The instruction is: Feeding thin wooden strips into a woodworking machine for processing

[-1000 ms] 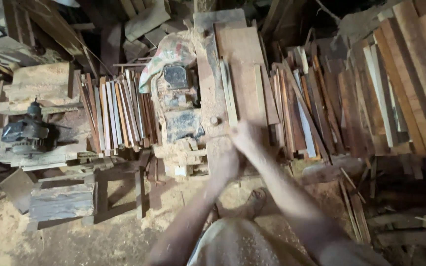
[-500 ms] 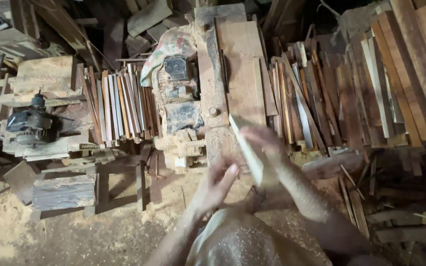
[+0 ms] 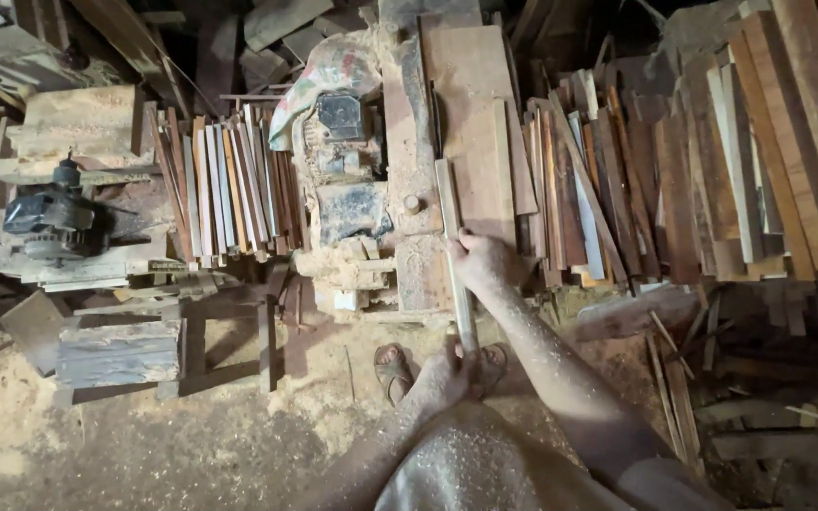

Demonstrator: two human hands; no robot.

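Wooden strip (image 3: pixel 454 255) gripped between right hand (image 3: pixel 481 262) and left hand (image 3: pixel 447 374).

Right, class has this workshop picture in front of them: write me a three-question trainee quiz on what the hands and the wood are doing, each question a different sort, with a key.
1. True or false: both hands grip the same long wooden strip.
2. Multiple choice: the right hand holds the strip
A. at its far tip
B. partway along, over the near end of the machine table
C. down by the sandalled feet
3. Fill in: the left hand holds the strip's ____ end, close to the body.

Key
1. True
2. B
3. near
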